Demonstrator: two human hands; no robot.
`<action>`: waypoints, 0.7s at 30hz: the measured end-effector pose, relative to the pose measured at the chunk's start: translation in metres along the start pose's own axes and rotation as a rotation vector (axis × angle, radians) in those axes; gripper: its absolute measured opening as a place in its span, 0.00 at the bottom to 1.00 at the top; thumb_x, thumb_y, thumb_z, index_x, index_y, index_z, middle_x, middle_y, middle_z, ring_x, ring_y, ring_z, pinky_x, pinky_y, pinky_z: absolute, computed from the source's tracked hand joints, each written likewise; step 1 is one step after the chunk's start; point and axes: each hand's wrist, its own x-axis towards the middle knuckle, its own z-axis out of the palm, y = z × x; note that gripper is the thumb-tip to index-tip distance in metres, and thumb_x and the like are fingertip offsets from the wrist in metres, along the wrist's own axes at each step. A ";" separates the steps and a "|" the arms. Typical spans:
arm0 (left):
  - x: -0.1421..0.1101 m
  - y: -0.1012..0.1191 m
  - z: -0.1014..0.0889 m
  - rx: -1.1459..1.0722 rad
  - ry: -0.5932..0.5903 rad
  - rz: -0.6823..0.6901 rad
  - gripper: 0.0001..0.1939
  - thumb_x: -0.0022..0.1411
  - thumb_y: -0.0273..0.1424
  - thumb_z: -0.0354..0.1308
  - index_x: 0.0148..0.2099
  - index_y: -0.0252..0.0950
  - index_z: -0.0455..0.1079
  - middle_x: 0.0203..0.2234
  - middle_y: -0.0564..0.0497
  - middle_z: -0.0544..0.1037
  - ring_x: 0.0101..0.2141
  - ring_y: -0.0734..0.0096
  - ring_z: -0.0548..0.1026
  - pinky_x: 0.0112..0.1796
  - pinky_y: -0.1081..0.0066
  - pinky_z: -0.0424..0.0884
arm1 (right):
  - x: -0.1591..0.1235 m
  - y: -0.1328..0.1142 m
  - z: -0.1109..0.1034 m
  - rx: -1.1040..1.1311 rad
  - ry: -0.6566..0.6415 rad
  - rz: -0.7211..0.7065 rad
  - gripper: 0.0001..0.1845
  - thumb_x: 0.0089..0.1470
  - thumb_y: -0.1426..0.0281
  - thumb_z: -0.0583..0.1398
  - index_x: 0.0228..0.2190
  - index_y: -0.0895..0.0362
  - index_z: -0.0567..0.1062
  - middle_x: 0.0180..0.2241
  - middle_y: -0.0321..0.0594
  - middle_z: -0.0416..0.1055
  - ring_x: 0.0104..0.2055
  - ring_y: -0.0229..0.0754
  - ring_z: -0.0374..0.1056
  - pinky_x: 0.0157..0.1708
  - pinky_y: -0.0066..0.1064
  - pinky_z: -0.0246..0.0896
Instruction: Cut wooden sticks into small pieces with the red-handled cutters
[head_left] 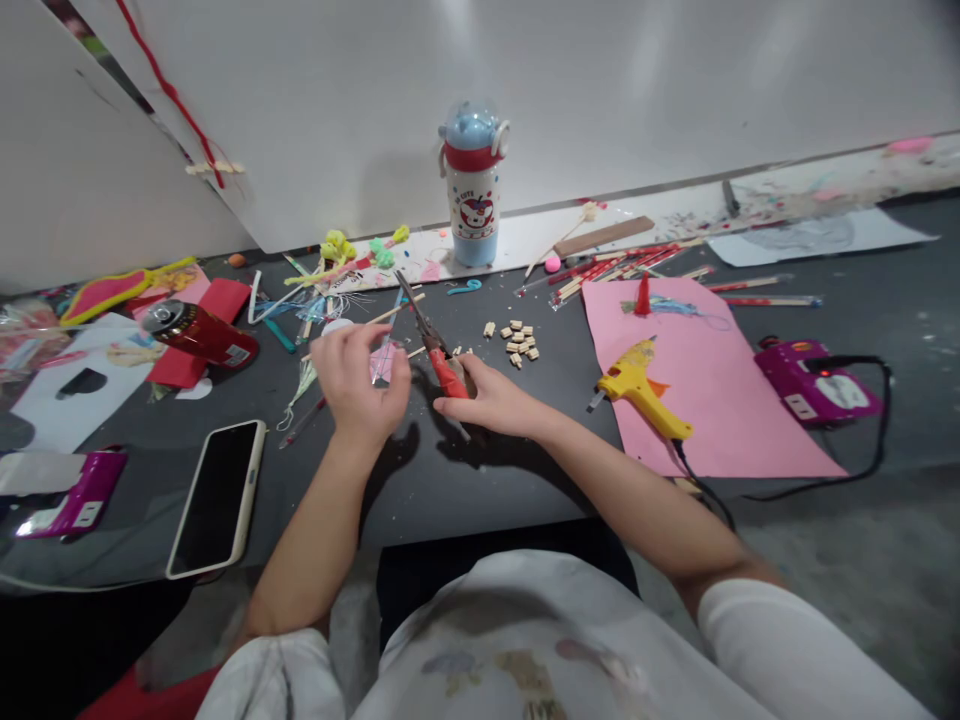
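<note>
My right hand [491, 397] is closed round the red handles of a pair of long-nosed pliers [429, 335], whose dark metal jaws point up and away from me. To its left is my left hand [360, 375], fingers curved and thumb apart, with nothing visibly gripped. Thin wooden sticks [397, 308] lie just beyond my left fingertips, partly hidden by the hand and the pliers. A small heap of short pale wooden pieces [519, 340] sits on the dark tabletop [480, 490], right of the pliers' jaws.
A child's water bottle [474, 195] stands at the back against the white panel. On the right, a yellow glue gun [641, 390] lies on pink paper [720, 400] near a purple power box [817, 380]. Leftward are a phone [217, 495] and a tilted-looking red can [201, 335].
</note>
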 end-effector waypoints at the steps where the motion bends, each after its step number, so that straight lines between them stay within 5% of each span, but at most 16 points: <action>1: 0.003 -0.004 -0.003 0.075 0.055 0.037 0.16 0.60 0.40 0.54 0.46 0.36 0.70 0.41 0.42 0.73 0.48 0.58 0.69 0.51 0.57 0.62 | -0.001 -0.001 -0.001 -0.017 -0.009 -0.007 0.27 0.42 0.49 0.60 0.36 0.56 0.62 0.31 0.35 0.65 0.32 0.40 0.63 0.32 0.31 0.56; 7: 0.010 -0.025 -0.008 0.103 -0.070 0.083 0.13 0.63 0.37 0.52 0.47 0.39 0.71 0.39 0.45 0.77 0.46 0.60 0.72 0.49 0.60 0.63 | -0.006 -0.005 -0.006 -0.078 -0.067 -0.036 0.27 0.43 0.51 0.61 0.37 0.56 0.60 0.28 0.32 0.63 0.27 0.37 0.59 0.27 0.29 0.53; 13: 0.008 -0.030 -0.009 0.162 -0.033 0.225 0.14 0.63 0.29 0.51 0.49 0.39 0.72 0.37 0.48 0.80 0.38 0.68 0.76 0.42 0.69 0.69 | -0.007 -0.006 -0.010 -0.122 -0.058 -0.127 0.26 0.44 0.53 0.60 0.37 0.56 0.59 0.30 0.34 0.63 0.30 0.38 0.60 0.31 0.31 0.55; 21: 0.009 -0.031 -0.012 0.072 -0.074 0.207 0.16 0.61 0.27 0.51 0.49 0.41 0.73 0.36 0.50 0.80 0.38 0.69 0.78 0.41 0.70 0.71 | -0.006 -0.003 -0.010 -0.134 -0.045 -0.146 0.30 0.42 0.53 0.62 0.41 0.57 0.60 0.35 0.39 0.64 0.34 0.40 0.62 0.35 0.34 0.58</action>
